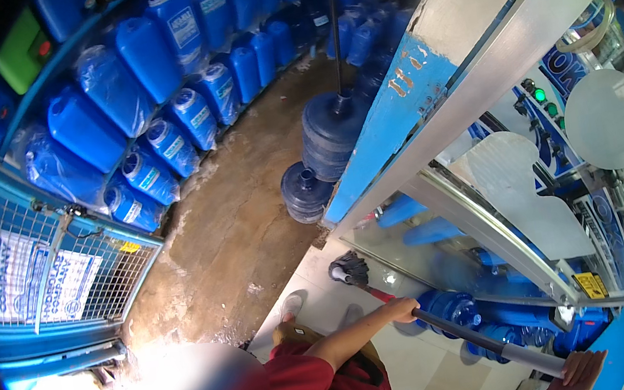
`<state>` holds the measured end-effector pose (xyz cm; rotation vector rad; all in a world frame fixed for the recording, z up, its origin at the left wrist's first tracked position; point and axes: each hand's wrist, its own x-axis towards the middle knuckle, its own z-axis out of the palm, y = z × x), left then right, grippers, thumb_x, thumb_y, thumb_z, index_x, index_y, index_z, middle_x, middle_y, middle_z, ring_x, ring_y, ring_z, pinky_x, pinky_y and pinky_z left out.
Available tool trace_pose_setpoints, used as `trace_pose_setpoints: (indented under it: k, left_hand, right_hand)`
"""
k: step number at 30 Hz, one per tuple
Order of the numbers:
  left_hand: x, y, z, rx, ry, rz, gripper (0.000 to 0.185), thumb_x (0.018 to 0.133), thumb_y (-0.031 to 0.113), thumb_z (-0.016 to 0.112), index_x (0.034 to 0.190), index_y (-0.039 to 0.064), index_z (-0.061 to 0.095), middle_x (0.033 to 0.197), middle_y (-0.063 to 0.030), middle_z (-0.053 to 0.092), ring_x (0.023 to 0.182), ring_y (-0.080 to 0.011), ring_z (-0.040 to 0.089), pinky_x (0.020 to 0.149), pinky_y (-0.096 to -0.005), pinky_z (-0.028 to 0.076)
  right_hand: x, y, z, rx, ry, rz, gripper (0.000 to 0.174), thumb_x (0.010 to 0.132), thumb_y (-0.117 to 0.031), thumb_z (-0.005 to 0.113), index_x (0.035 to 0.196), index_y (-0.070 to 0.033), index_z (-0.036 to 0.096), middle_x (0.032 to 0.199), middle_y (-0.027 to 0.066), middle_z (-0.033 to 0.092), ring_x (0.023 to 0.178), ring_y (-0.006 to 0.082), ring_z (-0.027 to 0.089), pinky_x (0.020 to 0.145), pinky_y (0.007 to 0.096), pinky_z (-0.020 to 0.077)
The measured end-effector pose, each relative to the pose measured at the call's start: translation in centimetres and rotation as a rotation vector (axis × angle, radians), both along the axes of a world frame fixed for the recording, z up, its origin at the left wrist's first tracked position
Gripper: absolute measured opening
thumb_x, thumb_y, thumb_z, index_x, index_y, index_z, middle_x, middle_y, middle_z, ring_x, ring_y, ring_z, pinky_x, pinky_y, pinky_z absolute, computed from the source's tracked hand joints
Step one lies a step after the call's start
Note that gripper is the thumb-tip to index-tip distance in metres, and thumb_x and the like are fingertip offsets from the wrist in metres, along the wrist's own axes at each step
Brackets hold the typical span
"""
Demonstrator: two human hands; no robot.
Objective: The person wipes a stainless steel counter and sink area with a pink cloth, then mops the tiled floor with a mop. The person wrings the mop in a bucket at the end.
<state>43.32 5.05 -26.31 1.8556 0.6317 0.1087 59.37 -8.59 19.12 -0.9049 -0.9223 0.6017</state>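
Observation:
My left hand (402,309) grips the mid-part of a string mop's handle (463,331), just above its red section (381,295). Farther up, near the lower right of the view, my right hand (584,366) is closed around the pale grey end of the same handle. The dark grey strands of the mop head (350,269) rest on the white tile floor (310,277), beside a glass panel and ahead of my shoes (292,304). Close to the handle, on its far side, stands a clear blue water jug (448,305).
Two round water jugs (333,128) stand on brown concrete (222,223) by a blue-and-white post (394,103). Blue plastic jerrycans (149,57) fill racks at the left. A wire-mesh gate (118,283) bears signs. An aluminium-framed glass partition (486,232) runs along the right.

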Motion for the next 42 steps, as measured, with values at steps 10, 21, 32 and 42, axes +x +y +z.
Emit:
trace_pose_setpoints:
  k: [10, 21, 32, 42]
  left_hand:
    - [-3.8, -2.1, -2.9, 0.072, 0.131, 0.387, 0.019, 0.075, 0.027, 0.061, 0.083, 0.012, 0.069, 0.086, -0.0142, 0.070, 0.088, -0.0358, 0.068, 0.076, -0.0494, 0.054]
    - [-4.6, -2.3, 6.9, 0.197, -0.103, -0.171, 0.018, 0.068, 0.023, 0.063, 0.063, 0.006, 0.065, 0.065, -0.0189, 0.064, 0.066, -0.0405, 0.065, 0.058, -0.0499, 0.051]
    - [-5.9, 0.2, -1.6, 0.065, -0.270, -0.058, 0.016, 0.075, 0.022, 0.067, 0.073, 0.007, 0.062, 0.068, -0.0164, 0.064, 0.071, -0.0383, 0.066, 0.061, -0.0477, 0.049]
    - [-9.2, 2.6, -1.9, 0.019, -0.099, 0.256, 0.020, 0.083, 0.028, 0.057, 0.083, 0.009, 0.065, 0.077, -0.0172, 0.067, 0.079, -0.0402, 0.066, 0.068, -0.0510, 0.051]
  right_hand:
    - [7.8, 6.7, -5.7, -0.056, 0.038, 0.261, 0.041, 0.107, -0.024, 0.032, 0.067, -0.013, 0.036, 0.045, -0.0021, 0.026, 0.031, 0.0071, 0.022, 0.030, 0.0214, 0.0265]
    - [-0.8, -2.9, 6.8, 0.333, -0.094, 0.244, 0.039, 0.097, -0.042, 0.046, 0.071, -0.012, 0.049, 0.060, -0.0011, 0.047, 0.044, 0.0103, 0.044, 0.048, 0.0269, 0.0428]
    - [-12.2, -0.8, -1.3, 0.027, -0.204, -0.242, 0.033, 0.103, -0.025, 0.040, 0.075, -0.006, 0.040, 0.057, 0.0026, 0.036, 0.036, 0.0076, 0.029, 0.032, 0.0223, 0.0273]
    - [-8.8, 9.8, -1.0, -0.015, -0.124, 0.079, 0.037, 0.106, -0.027, 0.030, 0.077, -0.006, 0.041, 0.060, 0.0017, 0.038, 0.033, 0.0053, 0.027, 0.034, 0.0200, 0.0270]
